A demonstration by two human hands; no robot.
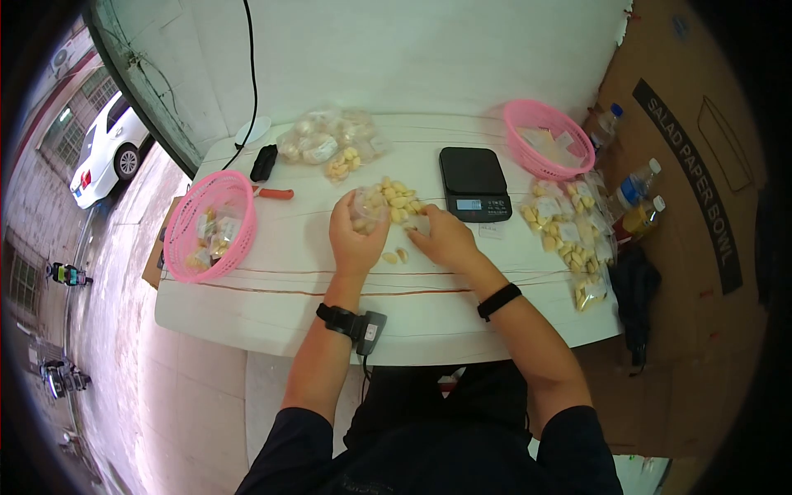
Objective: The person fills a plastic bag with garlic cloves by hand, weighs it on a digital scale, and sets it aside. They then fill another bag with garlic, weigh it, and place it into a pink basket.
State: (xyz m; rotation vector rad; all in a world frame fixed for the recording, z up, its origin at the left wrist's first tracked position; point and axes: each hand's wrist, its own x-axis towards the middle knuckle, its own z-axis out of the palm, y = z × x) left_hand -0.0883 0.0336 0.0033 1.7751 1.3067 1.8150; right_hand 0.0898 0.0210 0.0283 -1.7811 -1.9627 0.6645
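My left hand is wrapped round a clear plastic bag with pale cloves in it. Peeled garlic cloves lie in a heap on the white table, between and just beyond my hands. At the heap's right side, my right hand has its fingers bent in at the cloves beside a bit of clear plastic; what its fingertips hold is too small to tell. Two loose cloves rest nearer the table's front. A black scale with a lit display stands to the right.
Pink baskets stand at left and back right. Filled clove bags cover the right side, beside bottles. Bags of garlic bulbs lie at the back, near an orange-handled tool and a black object.
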